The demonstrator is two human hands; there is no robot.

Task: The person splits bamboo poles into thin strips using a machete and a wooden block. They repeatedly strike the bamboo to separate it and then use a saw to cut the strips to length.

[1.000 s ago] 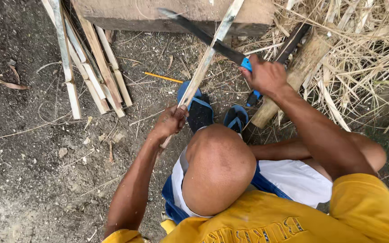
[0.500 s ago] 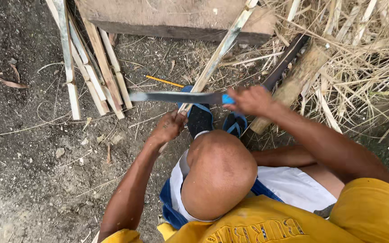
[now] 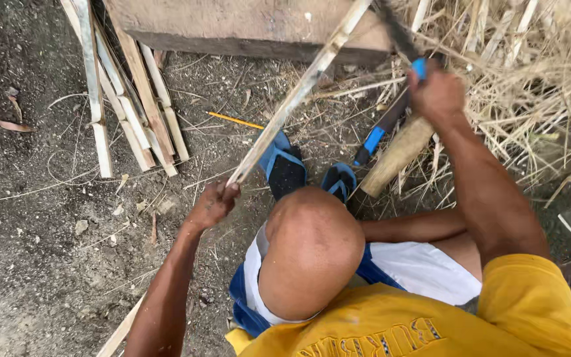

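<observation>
**Head view: two closed hands, one strip, one blade**

The head camera is looking down on a crouching person in a yellow shirt. The left hand [image 3: 213, 205] is curling tightly around the lower end of a long bamboo strip [image 3: 299, 92], which is slanting up and to the right until its far end is resting against the wooden block [image 3: 232, 26] at the top. The right hand [image 3: 436, 89] is closing in a full fist on the blue handle of a long knife [image 3: 398, 30], raised beside the strip's upper end; whether blade and strip are touching cannot be told.

A bundle of about six cut strips [image 3: 127, 99] is lying on the dirt to the left. Two blue sandals [image 3: 285, 165] are showing below the strip. One second blue-handled tool [image 3: 381, 129] is lying by one thick wooden stick [image 3: 398, 155], and one thin orange stick [image 3: 236, 120] is sitting near the centre.

The knife's tip is running out of frame at the top, and the person's head is hiding the feet and lap. The dry straw [image 3: 530, 73] is too tangled to count.
</observation>
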